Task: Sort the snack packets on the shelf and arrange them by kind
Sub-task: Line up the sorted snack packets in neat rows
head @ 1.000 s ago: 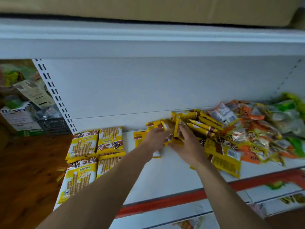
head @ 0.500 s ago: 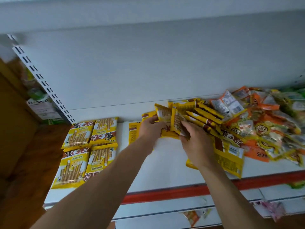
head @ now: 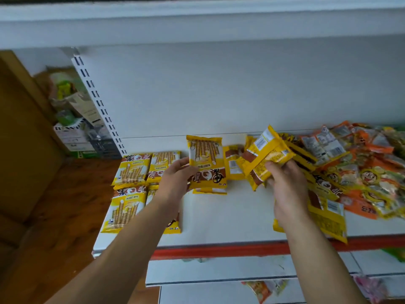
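The shelf [head: 230,216] ends at the front in a red edge strip [head: 219,251]. Directly behind the strip's middle, bare white board lies open between the two forearms; this is the widest free area. Behind the strip's left end, a block of yellow packets [head: 131,172] lies flat in two rows and reaches the board's left edge. Behind the strip's right half, a mixed heap [head: 361,172] of orange, green and yellow packets covers the board up to the back panel [head: 241,95]. One flat yellow packet [head: 328,222] overhangs the strip there. High above the strip, the upper shelf [head: 197,25] caps the bay.

The left hand [head: 175,183] pinches a single packet [head: 206,159] by its left edge and holds it upright, face to the camera, above the strip's middle. The packet is yellow with a brown lower band and pictures pale wafer sticks. The right hand [head: 287,187] has its fingers curled round a fanned bundle of packets [head: 267,154]. The bundle is tilted, with printed backs and a barcode label showing. It sits above the strip just right of the middle, apart from the single packet.
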Tool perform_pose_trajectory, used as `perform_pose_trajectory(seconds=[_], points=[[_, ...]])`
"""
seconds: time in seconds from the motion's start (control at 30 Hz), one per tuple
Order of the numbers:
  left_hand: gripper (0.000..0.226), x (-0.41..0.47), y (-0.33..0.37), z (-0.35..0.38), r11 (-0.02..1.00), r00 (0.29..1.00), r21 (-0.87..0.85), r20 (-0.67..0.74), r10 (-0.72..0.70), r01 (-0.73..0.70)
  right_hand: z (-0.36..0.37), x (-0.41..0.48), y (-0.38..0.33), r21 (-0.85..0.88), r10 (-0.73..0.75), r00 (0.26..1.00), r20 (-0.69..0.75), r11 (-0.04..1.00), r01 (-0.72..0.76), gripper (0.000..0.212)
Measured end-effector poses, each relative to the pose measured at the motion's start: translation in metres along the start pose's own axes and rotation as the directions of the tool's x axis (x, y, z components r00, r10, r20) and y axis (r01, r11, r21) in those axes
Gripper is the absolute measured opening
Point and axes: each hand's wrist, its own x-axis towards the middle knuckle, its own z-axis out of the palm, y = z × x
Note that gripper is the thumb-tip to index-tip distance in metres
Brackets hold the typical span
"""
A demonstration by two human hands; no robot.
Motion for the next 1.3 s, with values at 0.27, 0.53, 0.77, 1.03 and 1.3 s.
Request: perform_pose_trajectory(seconds=[0.27, 0.53, 0.77, 1.03, 1.3], points=[[0.025, -0.039, 0.005, -0.098, 1.0, 0.997, 0.014, -0.078, 0.0, 0.001, 0.055, -0.056, 0.022, 0.075, 0.078, 0.972, 0.223, 0.992, -0.097, 0.021], [0.017, -0.062, -0.009, -0.181, 0.999, 0.967, -0.01, -0.254, -0.038, 0.036, 0.092, -0.094, 0.052, -0.228, -0.1, 0.886, 0.453, 0.948, 0.224, 0.049], [0.019, -0.053, -0.026, -0.207, 0.993, 0.962, 0.102, -0.272, -0.034, 0.064, 0.103, -0.109, 0.086, -0.371, -0.138, 0.767, 0.627, 0.812, 0.45, 0.065], [0.031, -0.041, -0.047, -0.218, 0.912, 0.949, 0.408, -0.299, 0.104, 0.029, 0.104, -0.113, 0.09, -0.624, 0.033, 0.915, 0.402, 0.741, 0.247, 0.028], [0.034, -0.031, -0.048, -0.215, 0.859, 0.972, 0.51, -0.222, 0.08, 0.046, 0.118, -0.115, 0.092, -0.726, 0.156, 0.92, 0.36, 0.666, 0.171, 0.044]])
